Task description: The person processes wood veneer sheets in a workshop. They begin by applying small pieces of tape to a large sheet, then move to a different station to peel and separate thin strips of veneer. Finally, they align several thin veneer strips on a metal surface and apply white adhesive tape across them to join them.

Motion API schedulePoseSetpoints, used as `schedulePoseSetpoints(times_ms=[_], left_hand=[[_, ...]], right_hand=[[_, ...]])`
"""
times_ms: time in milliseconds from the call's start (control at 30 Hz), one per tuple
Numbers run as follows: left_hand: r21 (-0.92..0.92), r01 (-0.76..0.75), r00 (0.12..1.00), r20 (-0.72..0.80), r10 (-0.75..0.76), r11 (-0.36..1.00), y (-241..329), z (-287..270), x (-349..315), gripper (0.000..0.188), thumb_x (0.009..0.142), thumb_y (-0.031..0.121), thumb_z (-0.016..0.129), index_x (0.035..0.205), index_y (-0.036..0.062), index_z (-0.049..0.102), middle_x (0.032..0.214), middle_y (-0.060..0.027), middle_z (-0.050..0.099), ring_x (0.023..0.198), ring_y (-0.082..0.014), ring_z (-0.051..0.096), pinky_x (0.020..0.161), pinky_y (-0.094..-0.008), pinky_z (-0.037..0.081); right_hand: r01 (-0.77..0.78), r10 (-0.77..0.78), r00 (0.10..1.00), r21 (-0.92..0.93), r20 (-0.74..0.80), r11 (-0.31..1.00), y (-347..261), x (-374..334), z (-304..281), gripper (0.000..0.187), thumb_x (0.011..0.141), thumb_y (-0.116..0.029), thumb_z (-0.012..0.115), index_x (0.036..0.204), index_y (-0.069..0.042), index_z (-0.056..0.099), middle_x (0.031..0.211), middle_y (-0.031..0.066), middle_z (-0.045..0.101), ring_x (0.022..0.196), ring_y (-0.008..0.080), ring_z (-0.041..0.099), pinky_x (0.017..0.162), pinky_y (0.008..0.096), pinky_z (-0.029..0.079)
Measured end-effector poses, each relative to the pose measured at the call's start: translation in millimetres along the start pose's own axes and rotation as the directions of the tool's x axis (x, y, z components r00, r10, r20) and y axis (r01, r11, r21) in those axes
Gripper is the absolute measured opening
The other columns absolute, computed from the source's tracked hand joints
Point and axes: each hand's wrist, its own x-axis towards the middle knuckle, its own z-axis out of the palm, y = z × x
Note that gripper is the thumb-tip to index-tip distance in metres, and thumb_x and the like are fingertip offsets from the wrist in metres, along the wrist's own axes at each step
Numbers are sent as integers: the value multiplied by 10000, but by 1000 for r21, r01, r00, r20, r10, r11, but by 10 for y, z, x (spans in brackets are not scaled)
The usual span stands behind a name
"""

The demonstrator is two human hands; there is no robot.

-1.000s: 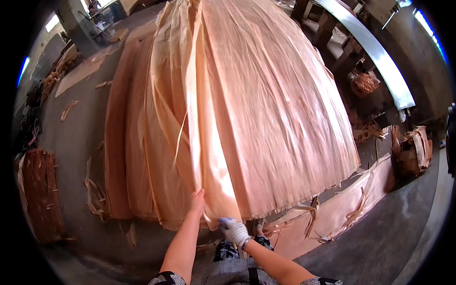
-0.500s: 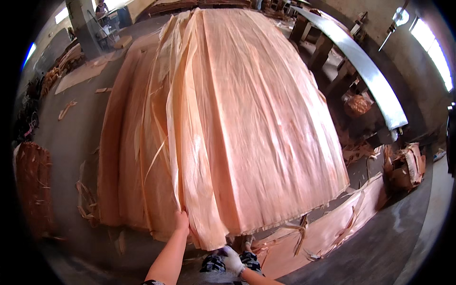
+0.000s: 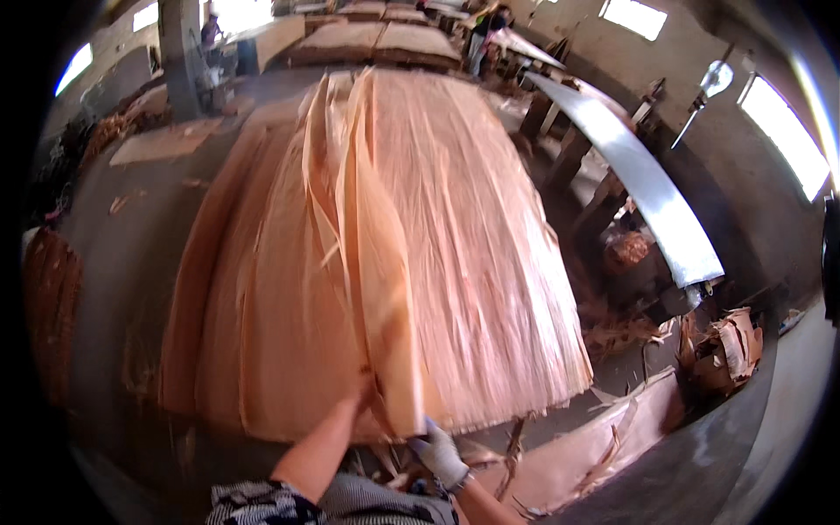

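Observation:
A broad stack of thin reddish wood veneer (image 3: 490, 289) spreads out in front of me. Along its middle, a loose paler veneer sheet (image 3: 389, 306) stands up in a long raised fold running away from me. My bare left hand (image 3: 362, 391) is closed on this sheet near its close end, its fingertips partly hidden by the fold and blurred. At the sheet's near edge, my right hand (image 3: 441, 453), in a white glove, pinches the corner.
A long shiny metal-topped bench (image 3: 630, 166) stands to the right. Torn veneer scraps (image 3: 726, 350) are heaped at the lower right, near a flat veneer strip (image 3: 595, 446) on the floor. Farther back are more veneer stacks (image 3: 376, 39), a pillar (image 3: 179, 61) and a person (image 3: 481, 39).
My view has tilted up, showing more of the room. Both hands have shifted slightly right, carrying the raised fold rightward. My right hand has moved from below the edge onto the sheet's corner.

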Motion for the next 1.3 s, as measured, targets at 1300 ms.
schedulePoseSetpoints(times_ms=[1300], left_hand=[[-172,273,955,-72,-289,946,470,-2338,-1338,407,897,272,456,1180,-20,448,1153,-124,528,1023,-215,535,889,-359,428]], right_hand=[[-347,580,736,540,-350,767,891,308,321,118,746,-135,658,761,-58,570,556,5,518,368,105,419,337,251,330]])
